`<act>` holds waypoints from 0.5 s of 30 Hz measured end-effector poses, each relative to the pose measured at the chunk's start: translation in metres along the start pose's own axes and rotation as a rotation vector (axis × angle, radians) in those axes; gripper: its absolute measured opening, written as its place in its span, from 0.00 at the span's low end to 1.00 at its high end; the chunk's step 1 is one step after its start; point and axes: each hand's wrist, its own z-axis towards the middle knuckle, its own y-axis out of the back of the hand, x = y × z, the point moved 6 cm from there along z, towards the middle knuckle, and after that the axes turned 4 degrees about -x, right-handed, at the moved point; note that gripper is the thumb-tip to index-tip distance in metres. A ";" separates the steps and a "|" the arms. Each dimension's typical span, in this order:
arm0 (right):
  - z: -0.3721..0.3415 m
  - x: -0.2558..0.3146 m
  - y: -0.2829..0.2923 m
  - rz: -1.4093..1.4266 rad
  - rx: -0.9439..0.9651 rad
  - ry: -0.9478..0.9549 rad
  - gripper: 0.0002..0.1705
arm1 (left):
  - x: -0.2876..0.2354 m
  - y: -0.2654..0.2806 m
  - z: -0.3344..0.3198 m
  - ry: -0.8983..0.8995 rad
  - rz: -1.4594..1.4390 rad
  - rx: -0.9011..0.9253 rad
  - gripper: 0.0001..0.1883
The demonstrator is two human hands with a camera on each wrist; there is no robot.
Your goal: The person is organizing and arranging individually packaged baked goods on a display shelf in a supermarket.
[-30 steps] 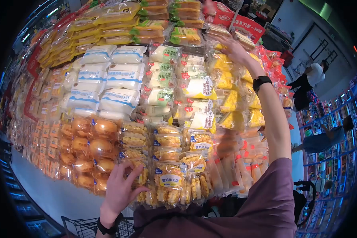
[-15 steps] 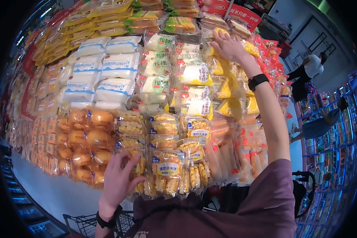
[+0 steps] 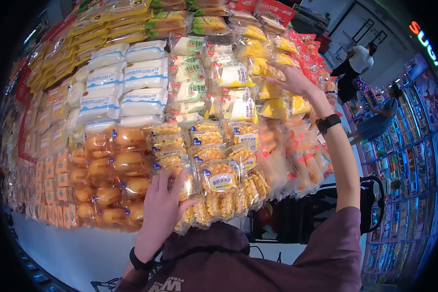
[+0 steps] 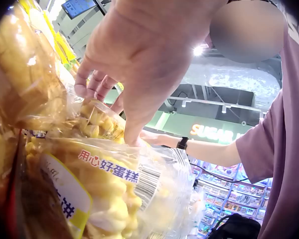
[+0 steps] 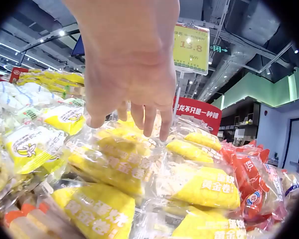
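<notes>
In the head view my right hand (image 3: 292,79) is over the rows of yellow packs (image 3: 254,48), fingers spread and slightly bent. The right wrist view has the same hand (image 5: 132,74) with its fingers hanging over yellow packs (image 5: 199,184) and nothing in its grasp; contact at the fingertips is unclear. At the near edge, my left hand (image 3: 161,204) rests its loosely bent fingers beside clear packs of waffles (image 3: 220,180). Seen from the left wrist, that hand's (image 4: 139,59) thumb touches a waffle pack (image 4: 109,204), and its other fingers lie behind.
White packs (image 3: 146,75) and round buns (image 3: 129,163) lie to the left. Red packs (image 3: 304,51) are at the right, with a price sign (image 5: 191,48) behind. Two people stand near lit shelves (image 3: 399,170), and a dark bag (image 3: 321,209) is near the person's right side.
My right hand has come back from the far yellow packs toward nearer ones, its fingers lifting and bending. The left hand stays by the waffles. The head view has shifted.
</notes>
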 end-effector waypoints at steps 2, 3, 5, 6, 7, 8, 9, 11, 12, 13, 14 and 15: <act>-0.018 0.012 -0.029 -0.040 -0.040 0.010 0.39 | -0.002 0.001 -0.003 -0.040 0.018 -0.014 0.40; -0.026 0.018 -0.046 -0.061 -0.062 0.017 0.41 | -0.002 0.001 -0.006 -0.044 0.008 -0.012 0.41; -0.035 0.024 -0.068 -0.099 -0.074 -0.037 0.41 | -0.002 0.001 -0.006 -0.060 -0.001 -0.023 0.42; -0.038 0.027 -0.071 -0.126 -0.089 -0.068 0.41 | -0.001 0.000 -0.006 -0.056 0.016 -0.002 0.42; -0.041 0.025 -0.075 -0.153 -0.104 -0.096 0.41 | -0.001 -0.002 -0.006 -0.050 0.034 0.017 0.42; -0.040 0.021 -0.081 -0.131 -0.110 -0.096 0.40 | 0.000 -0.004 -0.006 -0.035 0.050 0.034 0.42; -0.040 0.024 -0.078 -0.143 -0.091 -0.113 0.40 | 0.000 -0.004 -0.007 -0.032 0.040 0.041 0.42; -0.040 0.030 -0.074 -0.161 -0.059 -0.150 0.41 | 0.001 -0.004 -0.008 -0.031 0.025 0.054 0.42; -0.039 0.032 -0.073 -0.157 -0.053 -0.150 0.41 | 0.002 -0.004 -0.007 -0.031 0.027 0.051 0.42; -0.041 0.032 -0.073 -0.154 -0.045 -0.152 0.41 | 0.003 -0.004 -0.008 -0.031 0.025 0.050 0.42; -0.042 0.032 -0.071 -0.152 -0.034 -0.150 0.41 | 0.003 -0.005 -0.008 -0.028 0.021 0.048 0.42; -0.041 0.029 -0.069 -0.160 -0.043 -0.128 0.40 | 0.002 -0.005 -0.008 -0.030 0.018 0.039 0.42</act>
